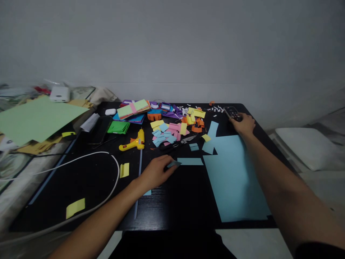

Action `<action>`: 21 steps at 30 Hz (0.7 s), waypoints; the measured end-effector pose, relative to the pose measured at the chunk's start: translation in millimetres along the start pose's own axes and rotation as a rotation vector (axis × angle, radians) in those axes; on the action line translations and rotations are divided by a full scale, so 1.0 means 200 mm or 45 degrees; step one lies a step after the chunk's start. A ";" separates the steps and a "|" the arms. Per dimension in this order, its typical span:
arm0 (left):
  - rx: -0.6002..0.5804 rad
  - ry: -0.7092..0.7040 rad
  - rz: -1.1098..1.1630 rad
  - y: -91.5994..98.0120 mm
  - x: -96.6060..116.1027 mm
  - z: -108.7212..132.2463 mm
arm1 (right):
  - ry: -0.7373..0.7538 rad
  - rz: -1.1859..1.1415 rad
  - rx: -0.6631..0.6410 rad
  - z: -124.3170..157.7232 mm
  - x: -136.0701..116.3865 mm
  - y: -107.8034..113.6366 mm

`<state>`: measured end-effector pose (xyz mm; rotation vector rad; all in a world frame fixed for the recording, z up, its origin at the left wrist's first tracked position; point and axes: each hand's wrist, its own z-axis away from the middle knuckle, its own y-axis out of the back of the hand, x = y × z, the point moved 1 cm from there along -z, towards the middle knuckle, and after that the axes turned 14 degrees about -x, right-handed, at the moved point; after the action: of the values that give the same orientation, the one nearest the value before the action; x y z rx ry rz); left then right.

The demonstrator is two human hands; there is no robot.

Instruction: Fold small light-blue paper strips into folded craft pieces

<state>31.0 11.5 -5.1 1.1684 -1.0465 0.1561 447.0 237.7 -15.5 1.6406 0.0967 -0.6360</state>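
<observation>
My left hand [157,172] is above the middle of the black table, its thumb and fingers pinching a small folded piece of blue paper [174,164]. Just right of those fingertips a blue paper strip [192,161] lies flat. At the far right my right hand [244,124] grips the lower end of a phone [231,112] with a lit screen. Large blue paper sheets [234,187] lie below that hand, partly under the forearm. Scissors [185,141] rest beyond my left hand, beside a pile of blue, pink and yellow paper pieces [164,135].
Left of centre lie a yellow glue gun [136,142], a dark phone [100,130] and folded green paper [118,127]. A white cable [118,169] loops over the left side. Stacked coloured paper [134,109] and scraps sit along the back, near the wall. A white stool [299,147] stands right.
</observation>
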 end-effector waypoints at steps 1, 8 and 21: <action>-0.004 0.000 -0.002 0.00 0.00 0.00 | -0.003 0.011 -0.007 0.00 0.00 0.00; 0.001 -0.004 -0.006 0.00 0.00 0.00 | -0.011 0.032 -0.028 0.01 -0.01 0.00; 0.018 -0.009 0.004 -0.01 -0.01 0.00 | -0.011 0.017 0.006 -0.01 0.01 -0.02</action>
<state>31.2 11.8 -6.8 1.1808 -1.0554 0.1624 447.8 240.2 -18.9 1.6417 0.0782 -0.6331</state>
